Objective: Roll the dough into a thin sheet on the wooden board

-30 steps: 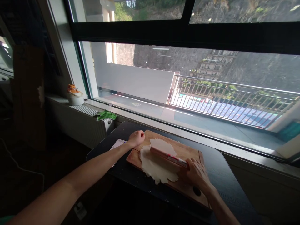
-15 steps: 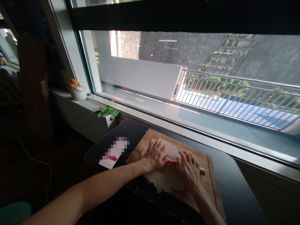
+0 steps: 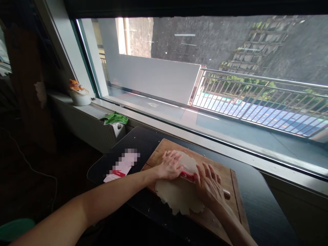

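A rolling pin with a red middle (image 3: 188, 175) lies across a thin sheet of pale dough (image 3: 176, 198) on a wooden board (image 3: 164, 145). My left hand (image 3: 170, 164) presses palm-down over the pin's left part, its fingers stretched forward over the dough. Over the right part lies my right hand (image 3: 210, 184), fingers spread and pointing away from me. Between the hands the red section shows, and the pin's right end sticks out past my right hand. The dough has a ragged near edge. The pin's left end is hidden.
The board rests on a dark table (image 3: 256, 201) beside a large window. Left of it lies a pink-and-white, partly blurred item (image 3: 119, 171). A radiator (image 3: 102, 133) carries a green cloth (image 3: 116, 118) and a white pot (image 3: 80, 98). A green basin (image 3: 16, 229) stands lower left.
My view has tipped slightly, so the window sits higher. The rolling pin's right end shows a little farther out and nearer me. Both hands stay on the pin.
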The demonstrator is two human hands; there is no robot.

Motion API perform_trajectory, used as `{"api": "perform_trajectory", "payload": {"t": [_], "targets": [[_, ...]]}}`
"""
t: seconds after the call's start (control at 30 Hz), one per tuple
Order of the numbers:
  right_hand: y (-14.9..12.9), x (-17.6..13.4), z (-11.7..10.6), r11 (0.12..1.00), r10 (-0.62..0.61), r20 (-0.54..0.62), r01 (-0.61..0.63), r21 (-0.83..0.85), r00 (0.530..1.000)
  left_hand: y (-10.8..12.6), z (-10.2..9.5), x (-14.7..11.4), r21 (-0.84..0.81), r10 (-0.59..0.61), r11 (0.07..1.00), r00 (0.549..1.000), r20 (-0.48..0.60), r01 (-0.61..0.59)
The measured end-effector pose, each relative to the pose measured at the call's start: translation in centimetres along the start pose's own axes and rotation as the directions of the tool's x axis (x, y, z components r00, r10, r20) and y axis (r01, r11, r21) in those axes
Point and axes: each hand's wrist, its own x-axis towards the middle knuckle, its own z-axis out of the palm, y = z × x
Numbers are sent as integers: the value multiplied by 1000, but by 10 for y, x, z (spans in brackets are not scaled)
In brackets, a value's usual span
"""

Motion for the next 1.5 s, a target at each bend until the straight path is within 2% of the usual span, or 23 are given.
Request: {"api": "perform_trajectory", "payload": {"t": [0.1,0.2,0.3,0.4,0.47,0.6,0.67,0.73,0.9,0.97,1.0,1.1,1.17,1.23,1.37,1.43,1.5], "targets": [[0,30,-8,999,46,20,-46,9,999,1,-13,29,5,-67,998,998,0,67],[0,57,-16,989,139,70,-142,46,988,-1,-20,55,9,-147,989,988,55,146],[1,47,-12,989,129,92,-135,64,987,-5,-8,45,14,-98,995,994,56,97],[4,24,-2,998,23,51,-26,59,998,-8,9,22,41,16,999,998,-55,-14],[5,25,-1,998,6,20,-8,61,1000,-10,12,23,64,42,997,991,-125,-34],[4,70,-11,980,157,60,-163,116,986,-14,-4,63,81,-33,995,971,-236,53],[3,86,-16,962,227,97,-239,132,969,-15,-9,74,97,-42,993,954,-298,74],[3,79,-15,965,218,97,-229,129,971,-16,-5,66,104,-24,993,950,-313,59],[13,22,0,998,-34,37,32,58,999,-18,22,18,104,62,994,957,-283,-33],[16,24,0,997,-52,43,50,52,998,-18,18,23,109,64,993,959,-275,-35],[18,33,-2,998,-29,43,27,55,999,-17,13,32,103,27,995,962,-273,1],[18,70,-10,989,122,39,-125,85,992,-13,-6,65,84,-110,987,954,-279,138],[18,83,-12,974,196,55,-201,106,979,-11,-12,72,82,-117,986,953,-280,145],[19,74,-9,978,171,61,-177,109,983,-11,-9,61,75,-77,992,967,-242,98],[26,29,4,997,-36,-47,39,62,998,-15,11,22,78,32,997,985,-169,-19],[29,25,5,996,-65,-76,69,52,995,-17,12,21,89,65,995,983,-170,-50],[29,43,2,997,8,-31,-6,82,999,-17,5,37,77,4,997,985,-175,10]]}}
